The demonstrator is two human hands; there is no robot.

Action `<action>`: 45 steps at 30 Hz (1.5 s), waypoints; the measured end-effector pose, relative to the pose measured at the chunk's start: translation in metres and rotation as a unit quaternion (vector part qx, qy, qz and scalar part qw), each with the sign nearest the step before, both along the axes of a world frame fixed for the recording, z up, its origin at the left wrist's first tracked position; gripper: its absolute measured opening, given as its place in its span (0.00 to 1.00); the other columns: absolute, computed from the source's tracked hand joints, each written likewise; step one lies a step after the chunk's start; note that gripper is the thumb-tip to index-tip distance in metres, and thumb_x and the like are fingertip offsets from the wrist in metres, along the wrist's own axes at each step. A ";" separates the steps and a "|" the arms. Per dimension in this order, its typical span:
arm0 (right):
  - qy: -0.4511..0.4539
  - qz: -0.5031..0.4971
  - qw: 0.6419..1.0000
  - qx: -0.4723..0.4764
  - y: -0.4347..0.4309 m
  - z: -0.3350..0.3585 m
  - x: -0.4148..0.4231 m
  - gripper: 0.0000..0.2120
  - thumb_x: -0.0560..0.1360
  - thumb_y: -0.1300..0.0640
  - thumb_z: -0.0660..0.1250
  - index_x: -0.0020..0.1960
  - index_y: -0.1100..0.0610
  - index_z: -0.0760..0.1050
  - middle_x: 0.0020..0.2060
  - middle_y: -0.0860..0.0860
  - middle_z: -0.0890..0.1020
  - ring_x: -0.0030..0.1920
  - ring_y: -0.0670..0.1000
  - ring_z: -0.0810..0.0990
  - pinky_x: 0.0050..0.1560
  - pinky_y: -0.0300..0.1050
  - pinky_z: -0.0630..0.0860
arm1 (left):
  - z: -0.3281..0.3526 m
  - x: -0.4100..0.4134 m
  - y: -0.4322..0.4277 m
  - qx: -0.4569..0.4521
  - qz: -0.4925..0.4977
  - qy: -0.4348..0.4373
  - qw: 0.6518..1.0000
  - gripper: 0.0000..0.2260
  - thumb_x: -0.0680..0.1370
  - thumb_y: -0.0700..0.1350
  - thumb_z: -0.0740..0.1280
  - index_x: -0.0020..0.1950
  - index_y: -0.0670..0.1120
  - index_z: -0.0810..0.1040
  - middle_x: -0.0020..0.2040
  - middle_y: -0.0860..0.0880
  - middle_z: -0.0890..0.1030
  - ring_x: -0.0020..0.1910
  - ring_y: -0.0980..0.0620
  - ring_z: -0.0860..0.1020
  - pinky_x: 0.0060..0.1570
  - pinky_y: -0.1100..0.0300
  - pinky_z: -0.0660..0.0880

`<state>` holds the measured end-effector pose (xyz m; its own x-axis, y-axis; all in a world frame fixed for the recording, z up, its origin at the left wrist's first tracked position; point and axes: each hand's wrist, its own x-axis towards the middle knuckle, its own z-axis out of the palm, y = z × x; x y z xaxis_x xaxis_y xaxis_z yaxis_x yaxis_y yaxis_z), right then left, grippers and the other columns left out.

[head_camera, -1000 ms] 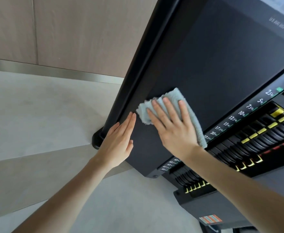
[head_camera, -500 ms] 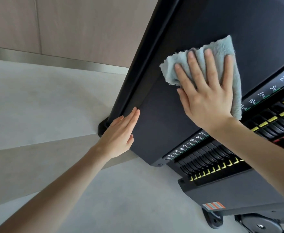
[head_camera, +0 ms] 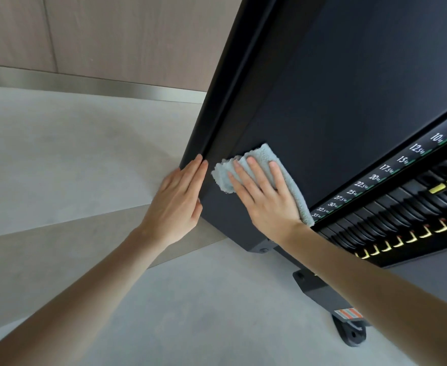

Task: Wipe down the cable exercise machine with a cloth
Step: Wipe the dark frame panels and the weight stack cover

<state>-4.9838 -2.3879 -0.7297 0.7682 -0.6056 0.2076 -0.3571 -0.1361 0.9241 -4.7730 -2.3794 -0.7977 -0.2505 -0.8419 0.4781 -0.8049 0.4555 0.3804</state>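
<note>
The cable machine's black side panel (head_camera: 336,101) fills the right of the view. My right hand (head_camera: 263,196) presses a light blue cloth (head_camera: 292,190) flat against the lower part of that panel, fingers straight and spread. My left hand (head_camera: 177,202) rests flat with straight fingers on the panel's left edge, beside the black upright post (head_camera: 225,83). The two hands lie close together, a narrow gap between them. Most of the cloth is hidden under my right palm.
The weight stack (head_camera: 407,207) with yellow tabs and kilogram labels runs along the right. A black base foot (head_camera: 349,331) with an orange sticker sits on the grey floor (head_camera: 71,154). A wood-panelled wall (head_camera: 111,35) with a metal skirting stands behind.
My right hand slid the cloth up the panel, then back down to the lower left, close to my left hand. My left hand stayed on the panel's edge.
</note>
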 end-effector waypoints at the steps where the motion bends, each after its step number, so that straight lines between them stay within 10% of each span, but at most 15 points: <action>1: 0.016 -0.003 1.000 0.013 0.001 -0.009 0.002 0.28 0.77 0.58 0.46 0.77 0.56 0.56 0.76 0.54 0.56 0.75 0.60 0.52 0.73 0.64 0.35 | -0.001 0.002 0.001 0.000 0.000 -0.001 1.000 0.33 0.71 0.36 0.68 0.75 0.36 0.62 0.75 0.39 0.63 0.66 0.42 0.70 0.69 0.52 0.60; 14: 0.205 -0.015 0.960 0.192 -0.006 -0.026 0.005 0.28 0.82 0.47 0.49 0.78 0.56 0.48 0.78 0.58 0.46 0.76 0.64 0.41 0.66 0.67 0.25 | 0.025 0.009 0.014 0.013 -0.003 -0.002 1.000 0.34 0.70 0.34 0.69 0.75 0.37 0.62 0.75 0.39 0.63 0.66 0.40 0.71 0.66 0.45 0.69; 25: -0.019 0.113 0.992 0.048 -0.020 0.159 0.003 0.23 0.77 0.49 0.61 0.70 0.54 0.70 0.72 0.55 0.67 0.73 0.60 0.62 0.74 0.60 0.52 | 0.132 0.009 0.016 -0.050 -0.015 -0.002 0.999 0.37 0.71 0.34 0.69 0.76 0.38 0.56 0.75 0.39 0.62 0.70 0.43 0.67 0.68 0.47 0.67; 38: -0.182 0.134 0.964 -0.140 -0.010 0.411 -0.016 0.21 0.81 0.50 0.55 0.71 0.55 0.69 0.71 0.59 0.69 0.71 0.64 0.65 0.72 0.66 0.49 | 0.287 -0.045 -0.011 -0.136 -0.013 0.099 0.986 0.31 0.77 0.40 0.63 0.78 0.38 0.55 0.78 0.43 0.57 0.71 0.47 0.63 0.71 0.55 0.60; 45: -0.173 0.071 0.978 -0.092 0.002 0.347 -0.015 0.25 0.81 0.47 0.55 0.75 0.55 0.62 0.75 0.57 0.62 0.75 0.63 0.58 0.73 0.67 0.44 | 0.282 -0.064 -0.011 -0.117 0.003 0.113 0.987 0.33 0.76 0.39 0.67 0.78 0.38 0.55 0.78 0.42 0.55 0.74 0.49 0.58 0.70 0.57 0.57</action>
<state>-4.9988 -2.3858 -0.3824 0.7061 -0.4253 0.5662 -0.6428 -0.0496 0.7644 -4.8365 -2.3904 -0.5160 -0.1096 -0.7030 0.7026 -0.7146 0.5471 0.4359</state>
